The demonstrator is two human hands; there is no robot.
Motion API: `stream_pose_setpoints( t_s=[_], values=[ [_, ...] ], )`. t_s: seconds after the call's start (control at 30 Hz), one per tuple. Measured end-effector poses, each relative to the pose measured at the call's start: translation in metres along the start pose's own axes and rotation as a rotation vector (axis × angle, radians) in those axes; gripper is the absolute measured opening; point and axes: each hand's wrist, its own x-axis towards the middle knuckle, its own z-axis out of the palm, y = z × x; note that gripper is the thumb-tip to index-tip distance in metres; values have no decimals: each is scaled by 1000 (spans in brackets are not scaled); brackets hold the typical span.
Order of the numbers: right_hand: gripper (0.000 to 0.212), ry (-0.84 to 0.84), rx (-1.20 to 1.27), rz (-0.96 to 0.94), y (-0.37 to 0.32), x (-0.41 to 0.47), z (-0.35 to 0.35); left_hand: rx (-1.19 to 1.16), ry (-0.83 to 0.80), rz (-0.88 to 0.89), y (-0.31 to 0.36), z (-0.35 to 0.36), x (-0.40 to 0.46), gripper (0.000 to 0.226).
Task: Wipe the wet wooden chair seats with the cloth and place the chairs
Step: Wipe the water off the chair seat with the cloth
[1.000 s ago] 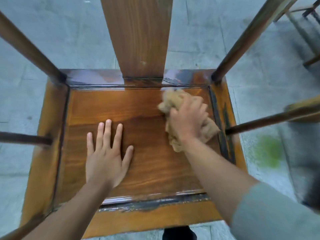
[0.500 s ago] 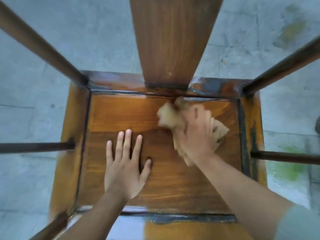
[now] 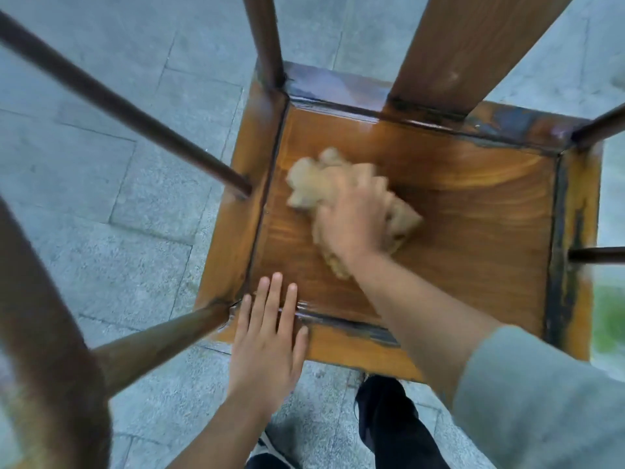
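I look straight down onto a brown wooden chair seat (image 3: 473, 211) with a darker raised frame around it. My right hand (image 3: 351, 221) grips a crumpled beige cloth (image 3: 314, 181) and presses it on the left half of the seat; both are blurred. My left hand (image 3: 270, 333) lies flat with straight fingers on the seat's near left corner, fingertips over the frame edge. The chair's broad back splat (image 3: 473, 52) rises at the far side.
Dark wooden arm rails and posts (image 3: 135, 120) cross the left of the view, and a curved rail (image 3: 50, 333) sits close at lower left. More rails (image 3: 598, 255) stick in from the right. Grey stone paving (image 3: 101, 214) surrounds the chair. My dark trouser leg (image 3: 389, 424) stands below the seat.
My right hand swept the cloth from the right side of the seat to the left. My left hand slid back from the seat's middle to its near left corner. The view shifted.
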Motion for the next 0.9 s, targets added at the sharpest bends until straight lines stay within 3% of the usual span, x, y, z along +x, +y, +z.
stream_pose_setpoints(
  t_s=[0.1, 0.17, 0.23, 0.33, 0.37, 0.43, 0.53, 0.6, 0.67, 0.7, 0.77, 0.83, 0.87, 0.9],
  values=[
    [45, -340, 127, -655, -9, -71, 0, -10, -57, 8, -8, -3, -33, 59],
    [41, -520, 117, -870, 20, -83, -19, -13, -86, 41, -10, -7, -50, 59],
    [42, -414, 56, -732, 33, -51, -24, -14, -114, 45, -11, -9, -60, 64],
    [49, -94, 7, -75, -8, 8, -5, -44, -105, 25, -19, -6, -66, 69],
    [50, -60, 1, 28, -27, 10, -1, -38, -100, 18, -22, -5, -67, 70],
    [51, -68, -3, -143, -47, -28, 17, -22, -103, -6, -28, 0, -76, 71],
    [40, -303, 107, -639, -6, -136, 13, -35, -81, 7, -32, 2, -95, 66],
    [45, -447, 82, -723, 45, -178, -13, -65, -78, 8, -30, -5, -99, 59],
    [51, -406, 59, -589, 96, -181, -33, -106, -44, -48, -25, -14, -91, 46],
    [50, -350, 73, -409, 114, -177, -40, -132, -27, -74, -22, -19, -82, 41],
    [46, -112, 119, 144, 132, -176, -45, -192, 17, -24, -8, -25, -59, 39],
    [40, 66, 133, 620, 105, -177, -33, -212, 80, 55, -2, -29, -30, 44],
    [39, 118, 91, 663, 86, -182, -26, -186, 106, 98, 1, -27, -15, 46],
    [42, 133, 83, 574, 71, -190, -20, -147, 124, 131, 3, -23, -2, 48]
  ],
)
